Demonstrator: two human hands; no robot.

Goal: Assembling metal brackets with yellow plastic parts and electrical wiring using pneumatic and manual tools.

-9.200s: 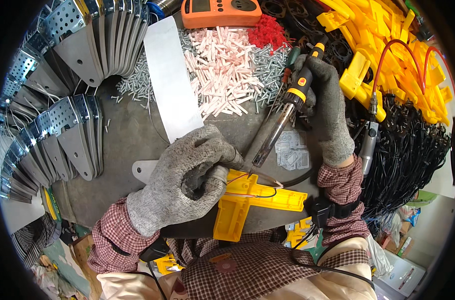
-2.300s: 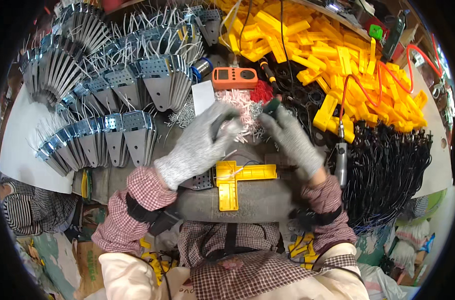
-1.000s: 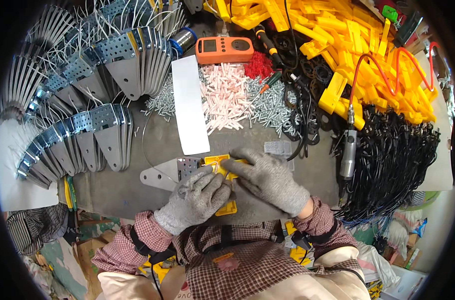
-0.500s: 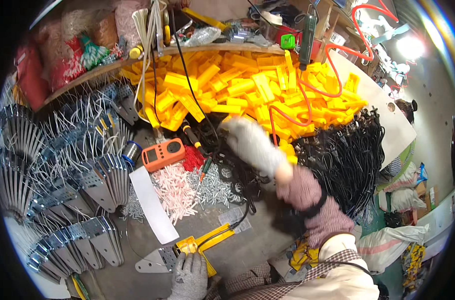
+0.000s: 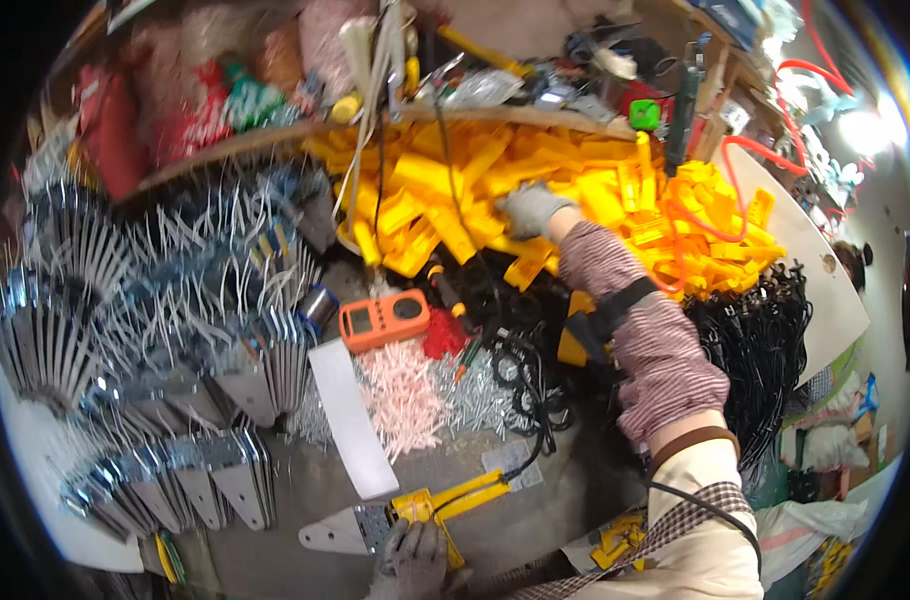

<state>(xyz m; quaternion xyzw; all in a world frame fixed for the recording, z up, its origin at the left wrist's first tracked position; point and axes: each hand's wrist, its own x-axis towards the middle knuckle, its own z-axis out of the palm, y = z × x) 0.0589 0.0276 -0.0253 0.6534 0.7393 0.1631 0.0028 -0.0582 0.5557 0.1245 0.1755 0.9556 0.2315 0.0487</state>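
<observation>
My right hand (image 5: 537, 211), in a grey glove, reaches into the big heap of yellow plastic housings (image 5: 430, 180). Its fingertips touch or sink among the pieces, and whether they grip one is hidden. Low in the view, my gloved left hand (image 5: 413, 560) has its fingers closed over a yellow plastic housing (image 5: 411, 506). That housing sits at the end of a triangular metal plate (image 5: 337, 532). A longer yellow piece (image 5: 473, 494) extends to the right of it, with a black cable (image 5: 523, 466) running into it.
Metal plates with white wires (image 5: 245, 390) stand in rows at left. Pink sleeves (image 5: 400, 395), silver screws (image 5: 480, 395), an orange meter (image 5: 384, 319) and a white strip (image 5: 352, 420) occupy the middle. Black cables (image 5: 750, 350) lie right. A screwdriver tool (image 5: 686, 105) hangs above the heap.
My right hand has gone from above the black cables up into the yellow heap. My left hand stays at the housing. The whole view has shifted, moving the scene rightward.
</observation>
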